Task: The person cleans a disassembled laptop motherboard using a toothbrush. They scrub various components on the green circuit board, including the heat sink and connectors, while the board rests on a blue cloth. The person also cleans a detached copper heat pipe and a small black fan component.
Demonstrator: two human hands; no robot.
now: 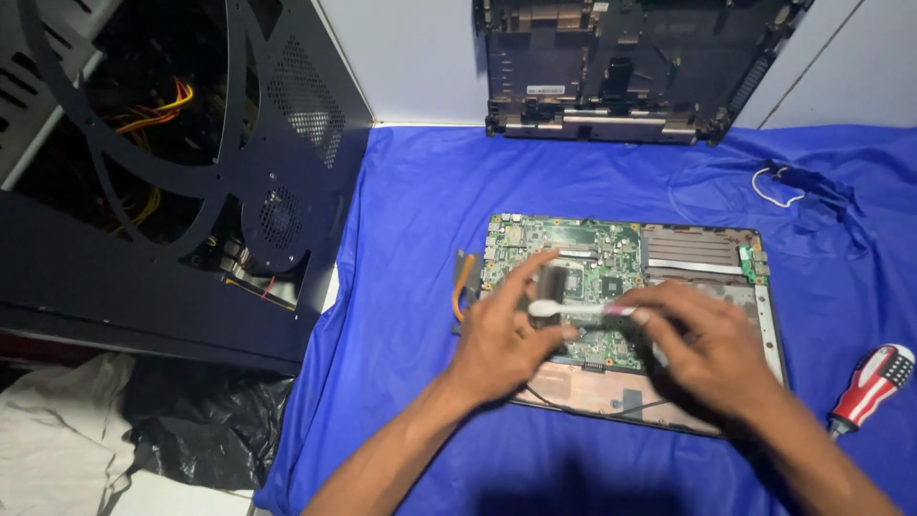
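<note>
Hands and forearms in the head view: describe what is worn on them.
Nothing is worn. The left hand and right hand are bare, with no gloves, and no rings or watch visible. Both forearms are uncovered as far as the frame's lower edge; no sleeves show.

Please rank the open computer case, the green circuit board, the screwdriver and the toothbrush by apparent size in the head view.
1. Open computer case, largest, though it is cut off by the frame.
2. Green circuit board.
3. Screwdriver and toothbrush: unsure, both partly hidden.

Even bright overhead light; soft shadow near bottom edge; hands motion-blurred; dark case interior dim; slight wide-angle bend.
</note>
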